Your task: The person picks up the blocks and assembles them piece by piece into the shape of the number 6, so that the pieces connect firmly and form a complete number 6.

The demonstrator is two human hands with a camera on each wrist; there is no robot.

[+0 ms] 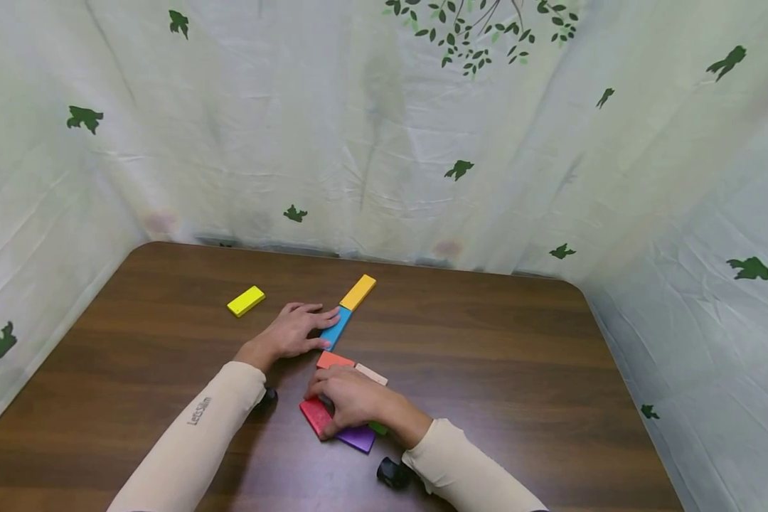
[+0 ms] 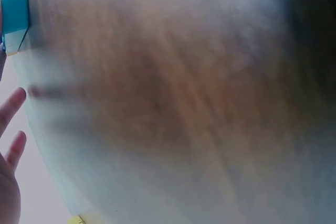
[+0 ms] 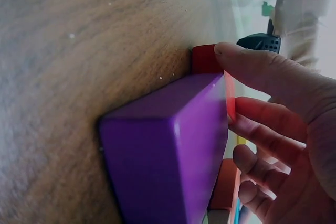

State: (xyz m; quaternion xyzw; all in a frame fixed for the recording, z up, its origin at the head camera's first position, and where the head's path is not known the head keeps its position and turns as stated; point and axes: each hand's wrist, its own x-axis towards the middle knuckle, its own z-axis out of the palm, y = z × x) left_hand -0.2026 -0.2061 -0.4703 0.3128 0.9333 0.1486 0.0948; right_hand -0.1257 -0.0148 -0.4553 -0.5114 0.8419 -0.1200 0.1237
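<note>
My left hand (image 1: 293, 331) touches a blue block (image 1: 336, 327) with its thumb and extended fingertips. A yellow-orange block (image 1: 358, 291) lies end to end with the blue one, on its far side. Closer in, my right hand (image 1: 357, 397) holds a red block (image 1: 312, 414) between thumb and fingers. Against that red block lies a purple block (image 3: 142, 145), large in the right wrist view. An orange-red block (image 1: 335, 359), a pale pink block (image 1: 372, 374) and a green block (image 1: 378, 428) are grouped around the right hand, which partly covers the group.
A bright yellow block (image 1: 246, 301) lies apart on the left of the brown wooden table (image 1: 486, 355). A pale curtain (image 1: 333, 142) with green leaf prints surrounds the table's back and sides. Black wrist devices (image 1: 393, 472) sit by the sleeves.
</note>
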